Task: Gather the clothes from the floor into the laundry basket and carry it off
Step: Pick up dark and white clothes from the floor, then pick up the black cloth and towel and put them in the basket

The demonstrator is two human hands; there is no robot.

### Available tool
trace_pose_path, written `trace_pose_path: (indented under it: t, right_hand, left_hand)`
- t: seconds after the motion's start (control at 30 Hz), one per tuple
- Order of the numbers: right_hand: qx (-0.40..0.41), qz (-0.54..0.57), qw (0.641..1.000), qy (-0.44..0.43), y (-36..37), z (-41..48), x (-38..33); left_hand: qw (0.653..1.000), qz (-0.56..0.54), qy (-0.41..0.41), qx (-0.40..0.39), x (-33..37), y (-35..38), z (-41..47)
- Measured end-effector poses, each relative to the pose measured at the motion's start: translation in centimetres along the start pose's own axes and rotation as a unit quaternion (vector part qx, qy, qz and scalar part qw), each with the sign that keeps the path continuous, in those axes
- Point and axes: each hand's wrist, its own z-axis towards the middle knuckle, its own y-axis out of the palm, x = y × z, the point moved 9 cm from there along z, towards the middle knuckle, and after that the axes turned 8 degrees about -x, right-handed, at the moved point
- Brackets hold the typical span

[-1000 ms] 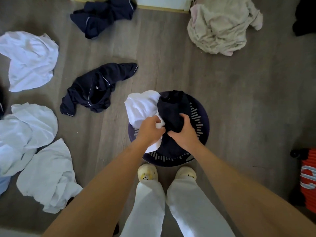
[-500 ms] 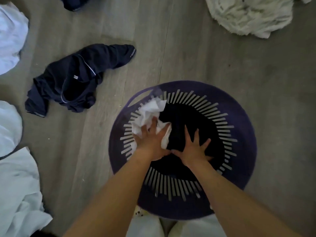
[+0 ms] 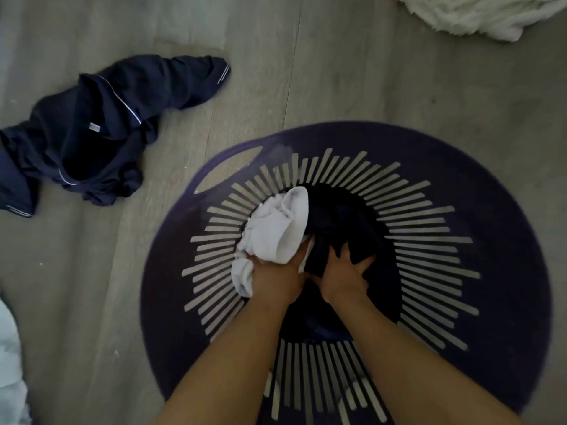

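**A:** What am I looking at from the head camera?

**B:** I'm looking straight down into the laundry basket (image 3: 497,191), a round dark purple one with slotted walls. It stands on the grey plank floor (image 3: 337,72) and fills the lower right of my view. Both bare forearms reach in from 6 o'clock.

**A:** What are the hands doing?

**B:** The left hand (image 3: 277,276) lies on a crumpled white garment (image 3: 276,231) at the basket's bottom, toward 9 o'clock from its centre. The fingers are curled into the cloth, which bunches over and around them, so I read it as a loose grip. The right hand (image 3: 346,271) is just beside it, fingers spread wide and flat on a dark garment (image 3: 340,219) that covers the rest of the bottom. It presses and grips nothing.

**A:** Do the two hands touch?

**B:** They sit close, thumbs side by side. I cannot tell whether they meet.

**A:** What remains on the floor?

**B:** A navy top with white piping (image 3: 101,130) lies crumpled at 10 o'clock from the basket, well apart from it. A cream fluffy cloth (image 3: 478,13) is cut off by the frame at 1 o'clock. A pale cloth (image 3: 10,372) shows at the left edge, around 8 o'clock, blurred.
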Motion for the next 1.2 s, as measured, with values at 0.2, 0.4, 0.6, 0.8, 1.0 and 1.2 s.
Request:
trace_pose_path:
  t: [0.2,0.4,0.6,0.8,1.0,1.2]
  right_hand:
    - [-0.028,0.054,0.996,-0.066,-3.2,-8.0,-0.6]
    - [0.025,0.077,0.992,-0.099,-11.4,-23.8,-1.4]
    - [0.119,0.097,0.981,-0.117,-24.3,-38.8,-2.1]
    - [0.227,0.110,0.958,-0.137,-38.3,-52.4,-1.3]
    - [0.275,0.078,0.948,-0.141,-47.1,-59.8,4.2]
    - [0.262,0.094,0.952,-0.125,-55.8,-60.9,14.9]
  left_hand:
    - [0.999,0.018,-0.022,-0.039,3.5,-4.9,-7.3]
    - [0.997,0.045,0.016,0.058,9.6,-14.5,-22.0]
    - [0.994,0.052,0.038,0.093,15.7,-28.0,-33.7]
    - [0.969,0.100,0.094,0.206,25.1,-42.7,-45.0]
    - [0.954,0.157,0.112,0.228,35.1,-48.9,-49.6]
    - [0.959,0.150,0.108,0.216,47.4,-51.4,-48.7]
